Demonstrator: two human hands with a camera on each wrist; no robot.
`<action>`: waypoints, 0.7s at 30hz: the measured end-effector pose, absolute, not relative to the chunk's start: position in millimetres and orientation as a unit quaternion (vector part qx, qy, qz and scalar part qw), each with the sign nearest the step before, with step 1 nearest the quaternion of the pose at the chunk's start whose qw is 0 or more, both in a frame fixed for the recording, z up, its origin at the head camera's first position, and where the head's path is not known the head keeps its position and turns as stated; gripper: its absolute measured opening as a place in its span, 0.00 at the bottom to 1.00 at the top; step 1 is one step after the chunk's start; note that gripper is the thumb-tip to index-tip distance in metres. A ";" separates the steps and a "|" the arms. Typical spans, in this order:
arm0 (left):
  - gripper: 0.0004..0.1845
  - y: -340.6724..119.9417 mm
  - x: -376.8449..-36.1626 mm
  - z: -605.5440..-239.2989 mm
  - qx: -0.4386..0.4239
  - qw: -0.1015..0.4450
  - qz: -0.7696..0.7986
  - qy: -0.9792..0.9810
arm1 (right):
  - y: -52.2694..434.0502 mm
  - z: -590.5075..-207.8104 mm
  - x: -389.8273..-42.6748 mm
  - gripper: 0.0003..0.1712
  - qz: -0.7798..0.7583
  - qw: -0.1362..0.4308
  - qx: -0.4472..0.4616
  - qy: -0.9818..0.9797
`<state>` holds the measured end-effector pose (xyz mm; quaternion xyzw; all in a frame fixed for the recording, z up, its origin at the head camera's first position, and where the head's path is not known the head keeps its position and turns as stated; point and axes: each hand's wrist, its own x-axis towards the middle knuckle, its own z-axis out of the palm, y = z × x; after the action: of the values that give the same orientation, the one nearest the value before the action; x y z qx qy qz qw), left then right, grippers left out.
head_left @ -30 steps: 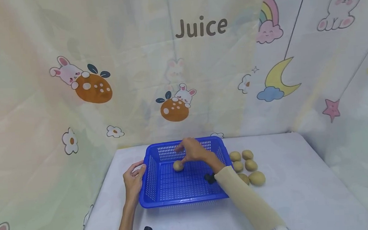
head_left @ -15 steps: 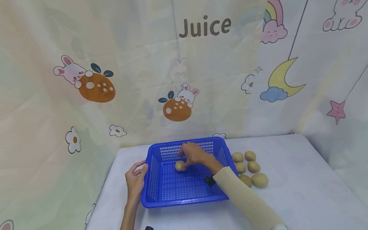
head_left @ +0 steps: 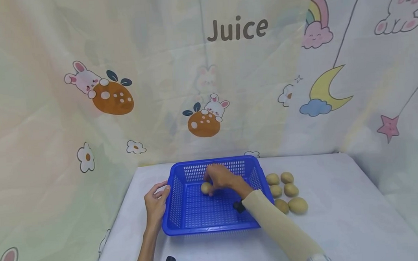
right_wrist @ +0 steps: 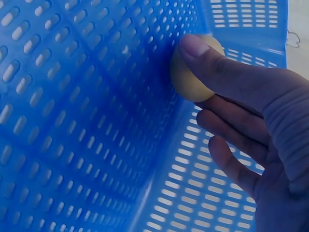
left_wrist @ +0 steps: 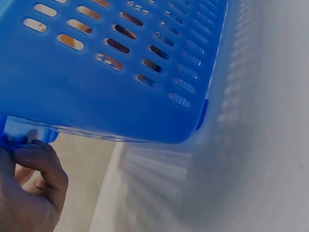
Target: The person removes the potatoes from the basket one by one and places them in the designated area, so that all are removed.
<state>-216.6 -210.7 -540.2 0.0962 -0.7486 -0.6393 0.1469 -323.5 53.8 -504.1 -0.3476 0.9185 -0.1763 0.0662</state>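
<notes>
In the head view a blue plastic basket (head_left: 214, 228) with slotted walls stands on the table. My left hand (head_left: 155, 204) grips its left rim. In the left wrist view, that hand's bent fingers (left_wrist: 46, 164) are at the rim. My right hand (head_left: 221, 177) reaches down inside the basket and pinches a potato (head_left: 206, 188) near the back left of its floor. The right wrist view has the thumb (right_wrist: 212, 58) across the pale yellow potato (right_wrist: 186, 82). The index finger lies mostly hidden behind it, and the other fingers bend below.
Several potatoes (head_left: 291, 190) lie in two rows on the white table (head_left: 341, 226), close to the basket's right side. A printed cloth (head_left: 157, 90) hangs behind the table. The right sleeve (head_left: 277, 221) crosses over the basket's front right corner.
The right hand's raised fingers have come down and closed round the potato. The left hand keeps its hold on the rim. The whole head view has drifted slightly.
</notes>
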 end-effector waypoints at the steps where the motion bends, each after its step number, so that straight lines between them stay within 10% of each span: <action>1: 0.15 -210.7 -216.6 -540.2 0.096 0.147 -0.640 -0.748 | 53.5 -504.9 -323.5 0.31 -0.175 0.067 -0.348 0.919; 21: 0.16 -212.3 -215.7 -541.9 0.094 0.147 -0.639 -0.749 | 53.8 -505.5 -321.5 0.23 -0.183 0.072 -0.347 0.917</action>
<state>-215.7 -212.3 -541.9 0.0937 -0.7491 -0.6392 0.1466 -321.5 53.8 -505.5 -0.3467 0.9171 -0.1832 0.0719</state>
